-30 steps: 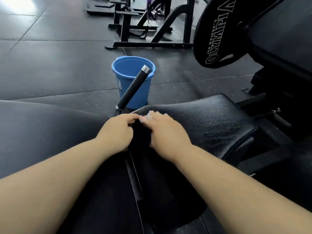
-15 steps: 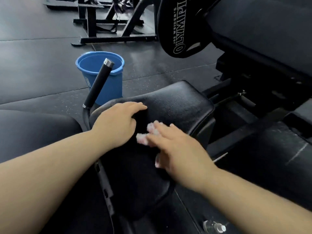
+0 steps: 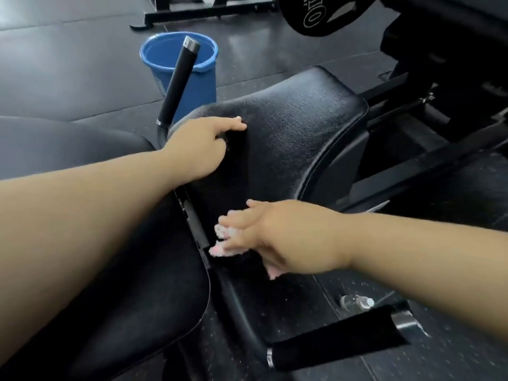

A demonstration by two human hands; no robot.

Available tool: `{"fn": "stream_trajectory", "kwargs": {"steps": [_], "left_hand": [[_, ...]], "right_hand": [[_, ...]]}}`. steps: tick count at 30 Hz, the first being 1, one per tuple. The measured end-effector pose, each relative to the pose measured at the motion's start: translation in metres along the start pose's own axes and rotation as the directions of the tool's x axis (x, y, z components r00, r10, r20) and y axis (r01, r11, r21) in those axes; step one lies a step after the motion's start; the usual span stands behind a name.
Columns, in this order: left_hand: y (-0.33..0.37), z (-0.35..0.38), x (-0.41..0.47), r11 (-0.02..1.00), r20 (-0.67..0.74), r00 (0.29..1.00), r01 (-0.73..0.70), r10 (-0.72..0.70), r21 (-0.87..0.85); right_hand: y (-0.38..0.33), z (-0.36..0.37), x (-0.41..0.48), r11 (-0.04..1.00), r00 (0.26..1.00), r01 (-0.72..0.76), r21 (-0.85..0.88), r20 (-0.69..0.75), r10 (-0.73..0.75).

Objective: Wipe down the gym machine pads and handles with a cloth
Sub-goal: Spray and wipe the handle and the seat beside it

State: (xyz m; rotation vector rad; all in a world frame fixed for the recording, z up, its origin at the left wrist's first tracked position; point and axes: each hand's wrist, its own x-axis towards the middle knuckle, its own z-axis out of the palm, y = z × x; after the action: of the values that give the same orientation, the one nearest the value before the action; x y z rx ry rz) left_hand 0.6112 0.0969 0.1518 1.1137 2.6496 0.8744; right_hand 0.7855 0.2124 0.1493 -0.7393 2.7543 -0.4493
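One pink cloth (image 3: 223, 250) under flat right grip (image 3: 286, 240), left grip (image 3: 200, 147) loose on pad (image 3: 302, 125), two handles (image 3: 180, 83) (image 3: 338, 346)

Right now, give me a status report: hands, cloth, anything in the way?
Left hand rests on black vinyl seat pad. Right hand presses pink-white cloth at pad's near edge. Upright black handle beyond left hand, untouched.
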Motion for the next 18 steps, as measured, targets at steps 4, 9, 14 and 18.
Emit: {"fn": "stream_trajectory", "kwargs": {"steps": [4, 9, 14, 18], "left_hand": [[-0.001, 0.002, -0.007, 1.0, 0.01, 1.0, 0.0, 0.0, 0.004], [-0.005, 0.007, -0.009, 0.985, 0.016, 0.998, 0.068, -0.067, -0.16], [-0.014, 0.004, -0.007, 0.944, 0.113, 0.989, 0.125, -0.095, -0.306], [-0.019, 0.012, -0.01, 0.912, 0.09, 0.991, 0.123, -0.095, -0.391]], "right_hand": [[0.024, -0.025, -0.005, 0.996, 0.997, 0.058, -0.069, -0.042, -0.061], [0.028, -0.026, -0.007, 0.993, 0.974, -0.109, -0.032, -0.201, 0.101], [-0.011, 0.009, 0.005, 0.987, 0.973, 0.158, 0.018, 0.167, -0.159], [0.039, -0.03, -0.001, 0.997, 0.977, -0.072, -0.022, -0.203, 0.066]]}}
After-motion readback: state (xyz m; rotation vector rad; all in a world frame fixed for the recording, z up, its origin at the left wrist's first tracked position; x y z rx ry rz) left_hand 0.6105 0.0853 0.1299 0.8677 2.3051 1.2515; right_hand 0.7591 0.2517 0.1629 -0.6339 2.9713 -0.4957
